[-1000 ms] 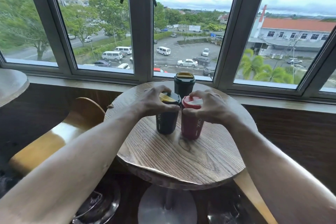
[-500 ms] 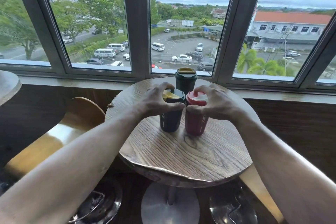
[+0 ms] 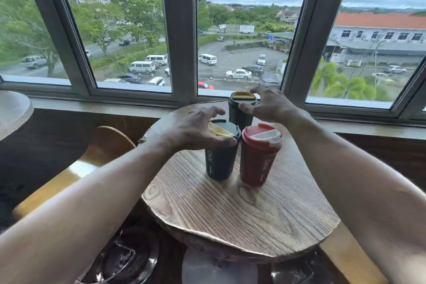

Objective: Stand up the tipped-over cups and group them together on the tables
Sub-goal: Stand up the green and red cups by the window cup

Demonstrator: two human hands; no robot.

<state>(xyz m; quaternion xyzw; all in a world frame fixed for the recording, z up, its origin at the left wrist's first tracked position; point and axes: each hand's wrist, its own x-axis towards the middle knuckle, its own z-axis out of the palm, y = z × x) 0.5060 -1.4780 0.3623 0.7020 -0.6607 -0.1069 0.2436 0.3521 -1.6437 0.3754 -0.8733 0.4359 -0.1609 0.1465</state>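
Both hands had been lifted off the cups: the left hand (image 3: pixel 193 129) and right hand (image 3: pixel 268 106) were spread wide (nothing held). The red cup (image 3: pixel 259 157), judged light, rigid and smooth, would best be gripped below its lid.

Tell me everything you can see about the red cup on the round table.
The red cup is a tall tumbler that narrows toward its base, matte and plastic-looking, with white OKK lettering down its side. Its red lid carries a pale flip tab. It stands upright on the round wooden table, right beside the dark cup with the yellow tab; whether they touch is unclear. A third dark cup stands behind. Neither hand touches the red cup.
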